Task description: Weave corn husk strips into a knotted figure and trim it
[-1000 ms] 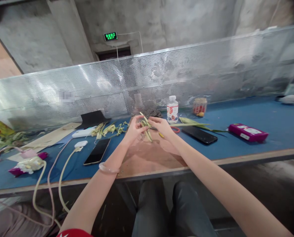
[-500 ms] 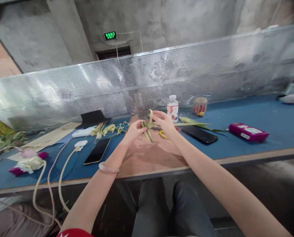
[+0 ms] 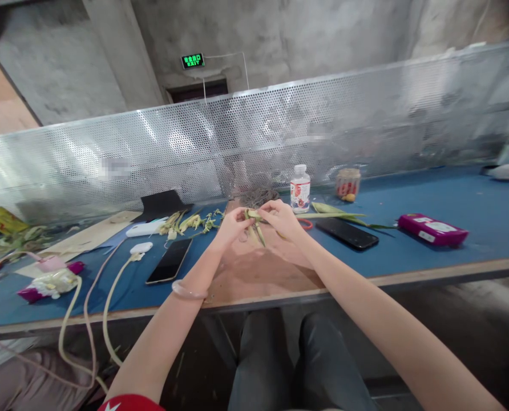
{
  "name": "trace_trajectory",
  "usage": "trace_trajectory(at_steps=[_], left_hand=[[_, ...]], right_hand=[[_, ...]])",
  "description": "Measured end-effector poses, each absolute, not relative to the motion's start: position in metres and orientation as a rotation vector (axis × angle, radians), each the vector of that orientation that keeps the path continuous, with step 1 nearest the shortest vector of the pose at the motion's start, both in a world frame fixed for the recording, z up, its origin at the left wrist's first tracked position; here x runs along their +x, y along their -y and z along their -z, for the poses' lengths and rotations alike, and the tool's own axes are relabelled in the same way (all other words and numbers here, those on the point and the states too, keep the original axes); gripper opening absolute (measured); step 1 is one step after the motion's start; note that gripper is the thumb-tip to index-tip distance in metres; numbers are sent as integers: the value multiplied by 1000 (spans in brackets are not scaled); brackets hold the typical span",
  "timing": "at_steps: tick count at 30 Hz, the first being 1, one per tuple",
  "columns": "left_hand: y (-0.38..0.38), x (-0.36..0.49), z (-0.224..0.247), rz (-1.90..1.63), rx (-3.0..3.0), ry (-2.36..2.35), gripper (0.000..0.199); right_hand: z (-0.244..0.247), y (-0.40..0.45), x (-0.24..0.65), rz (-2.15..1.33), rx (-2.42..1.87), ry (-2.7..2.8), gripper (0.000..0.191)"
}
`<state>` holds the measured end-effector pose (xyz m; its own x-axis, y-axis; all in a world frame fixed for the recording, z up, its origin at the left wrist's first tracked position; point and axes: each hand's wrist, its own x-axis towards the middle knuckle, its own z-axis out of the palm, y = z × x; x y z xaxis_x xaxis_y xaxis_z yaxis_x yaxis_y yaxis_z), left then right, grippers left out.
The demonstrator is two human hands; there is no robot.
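Observation:
Over the brown board (image 3: 258, 279), my left hand (image 3: 234, 225) pinches a bundle of green leaf strips (image 3: 258, 231), whose ends point down toward me. My right hand (image 3: 281, 217) has its thumb and forefinger closed on the same strips from the other side. One long pale strip (image 3: 323, 216) reaches out to the right past my right hand. Behind the hands lies a tangle of dark grey wire (image 3: 261, 197). Scissors with a red-orange handle (image 3: 306, 224) lie partly hidden beside my right hand.
A white bottle (image 3: 299, 189) and a jar (image 3: 347, 184) stand behind. To the right are a black phone (image 3: 347, 233) and a purple pack (image 3: 432, 229). Another phone (image 3: 169, 261), cables (image 3: 109, 308) and leaf scraps (image 3: 190, 224) lie left. A perforated metal screen (image 3: 254, 131) borders the table.
A pale strip end that stood up between my hands is now folded down. My right hand has lowered slightly and moved closer to my left.

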<state>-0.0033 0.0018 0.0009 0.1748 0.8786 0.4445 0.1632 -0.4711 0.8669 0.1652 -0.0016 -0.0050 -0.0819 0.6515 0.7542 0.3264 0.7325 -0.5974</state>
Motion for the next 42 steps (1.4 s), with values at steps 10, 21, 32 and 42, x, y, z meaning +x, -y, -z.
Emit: trace_trajectory(at_steps=[10, 21, 32, 42], left_hand=[[-10, -6, 6, -1283, 1808, -926, 36], [-2, -2, 4, -1211, 1804, -865, 45], [4, 0, -2, -1257, 1793, -961, 35], [-4, -2, 6, -1233, 1712, -794, 31]], right_hand=[[7, 1, 159, -183, -883, 1739, 15], [13, -10, 157, -82, -905, 1737, 12], [10, -5, 159, -332, -789, 1611, 32], [11, -6, 162, -505, -699, 1649, 34]])
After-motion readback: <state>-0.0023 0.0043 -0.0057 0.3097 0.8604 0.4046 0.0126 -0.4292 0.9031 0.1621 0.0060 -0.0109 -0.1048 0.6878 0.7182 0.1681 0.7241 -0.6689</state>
